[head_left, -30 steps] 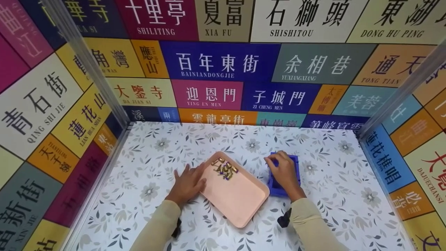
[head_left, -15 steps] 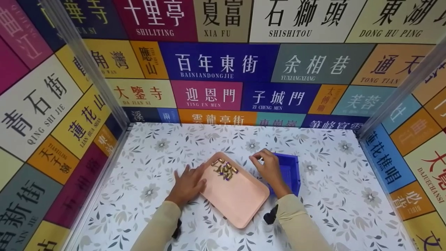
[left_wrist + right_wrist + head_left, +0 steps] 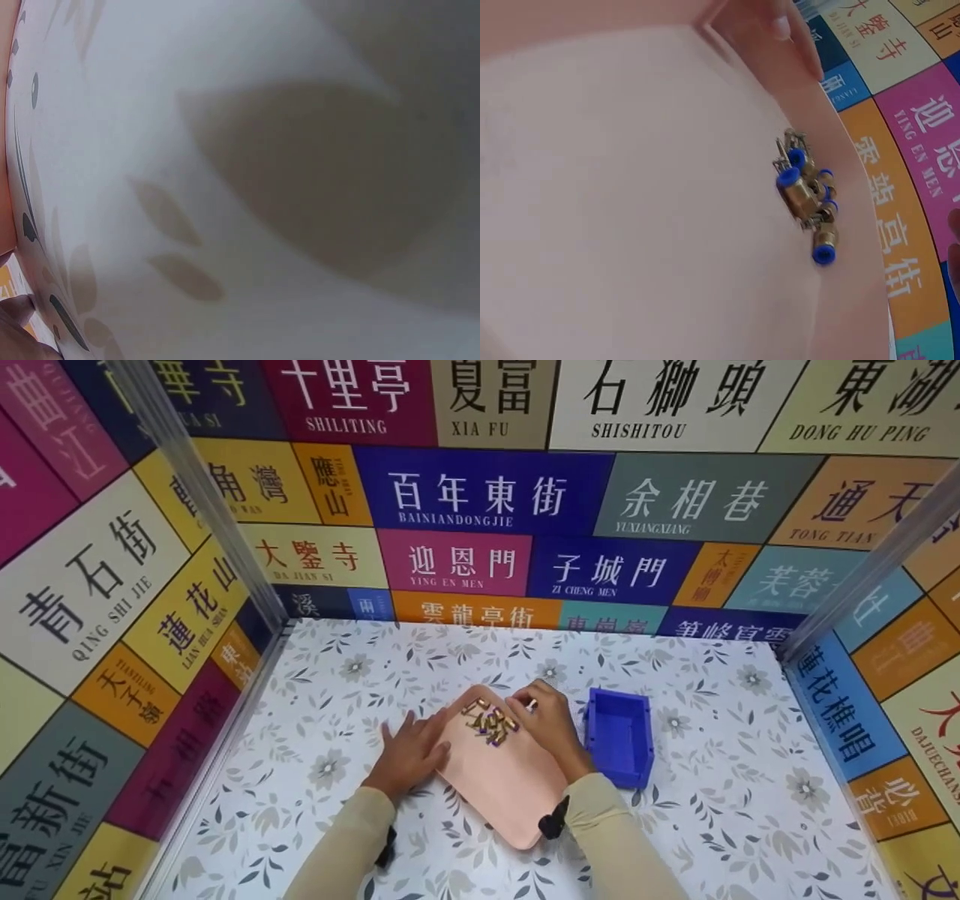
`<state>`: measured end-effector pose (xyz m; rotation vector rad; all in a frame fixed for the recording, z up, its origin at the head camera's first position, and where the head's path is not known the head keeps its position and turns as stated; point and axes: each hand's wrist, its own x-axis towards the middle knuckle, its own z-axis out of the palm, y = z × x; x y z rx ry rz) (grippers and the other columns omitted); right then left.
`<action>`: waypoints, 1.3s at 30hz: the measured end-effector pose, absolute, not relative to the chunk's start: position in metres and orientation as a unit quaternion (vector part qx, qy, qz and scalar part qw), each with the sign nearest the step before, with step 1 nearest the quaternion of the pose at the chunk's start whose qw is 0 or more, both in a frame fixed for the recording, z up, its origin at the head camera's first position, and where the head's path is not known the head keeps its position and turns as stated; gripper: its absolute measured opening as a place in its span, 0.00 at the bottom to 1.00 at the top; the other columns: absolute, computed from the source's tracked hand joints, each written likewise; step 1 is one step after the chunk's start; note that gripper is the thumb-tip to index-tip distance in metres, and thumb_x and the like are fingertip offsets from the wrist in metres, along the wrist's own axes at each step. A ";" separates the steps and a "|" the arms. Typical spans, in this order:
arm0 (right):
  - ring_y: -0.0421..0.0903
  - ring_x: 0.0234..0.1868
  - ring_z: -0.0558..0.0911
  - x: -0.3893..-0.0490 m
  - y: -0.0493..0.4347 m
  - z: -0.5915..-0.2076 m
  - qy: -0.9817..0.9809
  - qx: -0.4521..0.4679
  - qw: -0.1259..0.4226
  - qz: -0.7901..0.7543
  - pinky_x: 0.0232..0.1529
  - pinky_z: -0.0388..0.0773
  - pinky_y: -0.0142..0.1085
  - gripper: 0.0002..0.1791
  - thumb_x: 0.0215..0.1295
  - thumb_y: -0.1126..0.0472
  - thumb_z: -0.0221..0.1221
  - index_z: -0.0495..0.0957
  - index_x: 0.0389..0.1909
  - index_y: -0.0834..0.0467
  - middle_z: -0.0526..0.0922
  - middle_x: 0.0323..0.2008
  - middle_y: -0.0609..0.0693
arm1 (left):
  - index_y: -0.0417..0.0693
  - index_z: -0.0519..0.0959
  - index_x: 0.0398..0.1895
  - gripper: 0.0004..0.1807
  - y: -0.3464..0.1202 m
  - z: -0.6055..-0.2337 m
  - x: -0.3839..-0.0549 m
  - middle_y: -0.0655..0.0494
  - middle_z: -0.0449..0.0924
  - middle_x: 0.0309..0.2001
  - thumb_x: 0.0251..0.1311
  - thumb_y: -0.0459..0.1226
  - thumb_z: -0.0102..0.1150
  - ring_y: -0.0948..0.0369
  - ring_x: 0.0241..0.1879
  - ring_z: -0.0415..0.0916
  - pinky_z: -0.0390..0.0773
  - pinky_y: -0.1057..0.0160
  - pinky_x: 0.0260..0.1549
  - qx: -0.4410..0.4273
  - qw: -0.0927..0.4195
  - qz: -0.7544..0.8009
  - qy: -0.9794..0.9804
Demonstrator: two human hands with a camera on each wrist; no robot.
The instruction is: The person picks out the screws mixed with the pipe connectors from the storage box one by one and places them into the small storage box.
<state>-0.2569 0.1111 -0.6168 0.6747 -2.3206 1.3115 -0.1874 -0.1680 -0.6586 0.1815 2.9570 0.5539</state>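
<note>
A peach-pink tray (image 3: 499,791) lies slantwise on the table, with brass push-in fittings (image 3: 495,724) and small screws heaped near its far end. Blue collars show on the fittings (image 3: 799,195) in the right wrist view. My left hand (image 3: 409,754) rests at the tray's left rim, its fingers fairly straight and the thumb over the edge. My right hand (image 3: 551,724) hovers at the right rim beside the heap, fingers bent with a gap to the thumb; nothing shows between them. In the left wrist view, mostly tabletop shows, with part of a hand (image 3: 19,334) at the lower left.
A blue plastic bin (image 3: 621,739) stands to the right of the tray; no contents show inside it. Floral paper covers the table (image 3: 330,825). Panels with printed street names (image 3: 480,495) enclose the back and both sides.
My right hand has moved left from above the blue bin to the tray's right rim by the fittings, uncovering the bin. My left hand has stayed at the tray. The head view has shifted slightly.
</note>
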 end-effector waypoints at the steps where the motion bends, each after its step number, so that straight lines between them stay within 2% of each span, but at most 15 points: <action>1: 0.44 0.31 0.82 -0.257 0.108 -0.617 -0.828 0.243 0.191 0.469 0.34 0.84 0.46 0.04 0.62 0.64 0.71 0.85 0.30 0.57 0.82 0.30 0.48 | 0.79 0.41 0.82 0.37 -0.168 -0.659 -0.188 0.62 0.58 0.80 0.72 0.65 0.33 0.45 0.83 0.40 0.34 0.27 0.75 0.060 0.065 0.184 0.979; 4: 0.44 0.31 0.82 -0.257 0.101 -0.619 -0.833 0.244 0.178 0.464 0.34 0.84 0.44 0.04 0.61 0.66 0.71 0.85 0.30 0.56 0.82 0.30 0.47 | 0.79 0.41 0.82 0.37 -0.168 -0.659 -0.188 0.63 0.58 0.80 0.73 0.65 0.34 0.45 0.83 0.40 0.33 0.28 0.74 0.060 0.066 0.185 0.979; 10: 0.42 0.31 0.82 -0.258 0.088 -0.621 -0.842 0.244 0.151 0.456 0.33 0.83 0.35 0.03 0.62 0.63 0.71 0.86 0.30 0.56 0.81 0.29 0.46 | 0.80 0.41 0.82 0.37 -0.168 -0.659 -0.189 0.63 0.58 0.80 0.73 0.65 0.34 0.45 0.83 0.40 0.32 0.27 0.74 0.062 0.069 0.188 0.978; 16: 0.43 0.31 0.82 -0.260 0.078 -0.623 -0.847 0.271 0.147 0.433 0.33 0.83 0.36 0.04 0.62 0.62 0.71 0.87 0.33 0.59 0.81 0.29 0.48 | 0.78 0.43 0.82 0.36 -0.169 -0.659 -0.190 0.60 0.61 0.79 0.73 0.63 0.36 0.42 0.82 0.44 0.34 0.25 0.73 0.074 0.049 0.194 0.977; 24: 0.38 0.30 0.79 -0.262 0.066 -0.635 -0.867 0.290 0.120 0.387 0.30 0.80 0.33 0.04 0.63 0.60 0.71 0.86 0.32 0.54 0.79 0.29 0.46 | 0.71 0.48 0.83 0.37 -0.174 -0.662 -0.189 0.54 0.69 0.75 0.73 0.63 0.35 0.39 0.79 0.50 0.41 0.21 0.70 0.100 0.023 0.187 0.977; 29: 0.39 0.30 0.78 -0.265 0.058 -0.639 -0.866 0.295 0.128 0.384 0.31 0.79 0.33 0.04 0.63 0.60 0.70 0.85 0.31 0.55 0.78 0.29 0.47 | 0.72 0.47 0.83 0.37 -0.174 -0.661 -0.190 0.54 0.69 0.75 0.73 0.63 0.34 0.38 0.79 0.50 0.42 0.21 0.69 0.101 0.022 0.181 0.978; 33: 0.41 0.30 0.79 -0.264 0.052 -0.642 -0.863 0.295 0.129 0.390 0.31 0.80 0.35 0.05 0.64 0.59 0.70 0.88 0.34 0.58 0.79 0.31 0.48 | 0.74 0.47 0.83 0.36 -0.173 -0.661 -0.190 0.54 0.69 0.75 0.73 0.63 0.35 0.37 0.79 0.50 0.42 0.21 0.70 0.099 0.021 0.180 0.978; 39: 0.44 0.36 0.83 -0.265 0.045 -0.646 -0.874 0.279 0.104 0.383 0.37 0.84 0.38 0.07 0.67 0.59 0.68 0.88 0.38 0.59 0.81 0.38 0.51 | 0.84 0.42 0.81 0.36 -0.170 -0.662 -0.191 0.58 0.67 0.76 0.73 0.63 0.36 0.37 0.79 0.49 0.40 0.22 0.70 0.084 0.034 0.182 0.979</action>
